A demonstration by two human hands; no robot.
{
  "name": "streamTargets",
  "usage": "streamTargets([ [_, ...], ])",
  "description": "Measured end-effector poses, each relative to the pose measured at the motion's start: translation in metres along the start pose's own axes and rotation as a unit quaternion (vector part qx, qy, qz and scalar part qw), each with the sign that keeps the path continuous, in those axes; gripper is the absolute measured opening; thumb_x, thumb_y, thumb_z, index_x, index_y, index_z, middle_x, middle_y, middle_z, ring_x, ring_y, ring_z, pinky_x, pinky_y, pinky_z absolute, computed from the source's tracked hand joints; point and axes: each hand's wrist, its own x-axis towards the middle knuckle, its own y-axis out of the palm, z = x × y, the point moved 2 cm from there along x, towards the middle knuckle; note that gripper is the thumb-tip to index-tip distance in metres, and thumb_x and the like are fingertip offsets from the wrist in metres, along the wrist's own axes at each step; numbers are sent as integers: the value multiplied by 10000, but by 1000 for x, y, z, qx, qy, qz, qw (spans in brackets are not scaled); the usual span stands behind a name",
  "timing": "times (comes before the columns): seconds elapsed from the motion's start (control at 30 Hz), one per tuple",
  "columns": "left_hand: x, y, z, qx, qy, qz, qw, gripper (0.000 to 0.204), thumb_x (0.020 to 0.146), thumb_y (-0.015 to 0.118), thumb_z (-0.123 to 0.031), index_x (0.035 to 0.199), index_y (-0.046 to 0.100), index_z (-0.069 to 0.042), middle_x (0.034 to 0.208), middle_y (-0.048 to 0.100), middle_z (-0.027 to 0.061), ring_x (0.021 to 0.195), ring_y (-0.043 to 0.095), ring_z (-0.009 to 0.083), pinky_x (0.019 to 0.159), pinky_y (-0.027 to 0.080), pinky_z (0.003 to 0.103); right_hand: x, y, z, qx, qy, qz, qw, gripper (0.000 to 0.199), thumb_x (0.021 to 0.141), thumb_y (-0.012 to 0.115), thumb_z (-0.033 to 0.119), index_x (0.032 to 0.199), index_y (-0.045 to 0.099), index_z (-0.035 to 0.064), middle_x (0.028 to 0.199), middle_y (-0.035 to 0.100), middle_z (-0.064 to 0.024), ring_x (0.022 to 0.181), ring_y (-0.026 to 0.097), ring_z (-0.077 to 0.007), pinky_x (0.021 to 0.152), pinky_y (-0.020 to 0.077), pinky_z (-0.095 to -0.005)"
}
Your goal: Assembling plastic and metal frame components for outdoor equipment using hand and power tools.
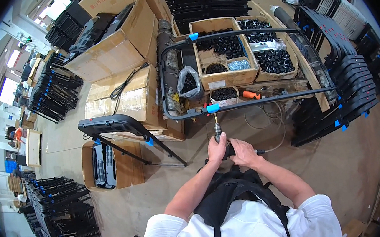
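Note:
Both my hands are wrapped round a power drill (218, 128) with a metal chuck and a long gold-coloured bit. My left hand (217, 149) grips it near the chuck, thumb on top. My right hand (244, 152) closes on its rear part, where a hose runs off to the right. The bit points away from me and reaches a blue clip (213, 108) on the near bar of a black tubular frame (270, 99); whether the tip is seated there is too small to tell. A second blue clip (193, 37) sits on the frame's far bar.
Beneath the frame, a bench holds a wooden box (227, 74) of black parts and screws, and an orange-handled tool (252, 94). Cardboard boxes (121, 95) stand left, beside a black stand (112, 122). Stacked black frames (351, 84) rise at right. The hose (283, 132) loops nearby.

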Motion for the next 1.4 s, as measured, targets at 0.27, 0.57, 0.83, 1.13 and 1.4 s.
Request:
streamTargets([
  [0.27, -6, 3, 5, 48, -5, -9, 999, 713, 920, 658, -656, 1137, 651, 23, 1113, 714, 294, 1104, 699, 430, 943, 529, 490, -8, 12, -12, -8, 33, 32, 999, 834, 756, 791, 281, 1440, 426, -29, 1076, 698, -295, 992, 686, -483, 881, 546, -568],
  [0.57, 0, 5, 5, 35, -17, -8, 999, 707, 917, 665, -635, 1129, 678, 39, 1087, 735, 286, 1083, 720, 415, 930, 542, 494, 0, -10, 4, -27, 77, 93, 992, 897, 769, 779, 280, 1523, 371, 15, 1109, 713, -321, 1037, 700, -485, 921, 549, -574],
  [0.83, 19, 6, 10, 29, 15, -22, 999, 696, 921, 650, -667, 1085, 644, 10, 1081, 724, 280, 1080, 703, 437, 926, 531, 501, 12, -5, 3, -30, 9, 65, 997, 653, 776, 766, 211, 1351, 553, -13, 1400, 557, -314, 1300, 546, -482, 1095, 470, -529],
  [1.13, 16, 1, 9, 24, -11, -4, 1000, 601, 987, 649, -556, 1092, 652, 36, 1046, 731, 227, 1003, 712, 318, 898, 531, 454, 13, -1, 11, 32, 1, 35, 999, 504, 723, 736, 116, 1192, 603, -11, 1292, 575, -219, 1164, 584, -459, 986, 490, -541],
  [1.4, -4, 4, -4, 45, -30, 75, 996, 634, 979, 626, -597, 1146, 650, 14, 1085, 720, 248, 1049, 705, 342, 918, 526, 472, -5, -1, 10, 25, 7, 9, 1000, 602, 679, 780, 62, 1251, 601, 8, 1268, 593, -205, 1137, 598, -455, 940, 498, -530],
])
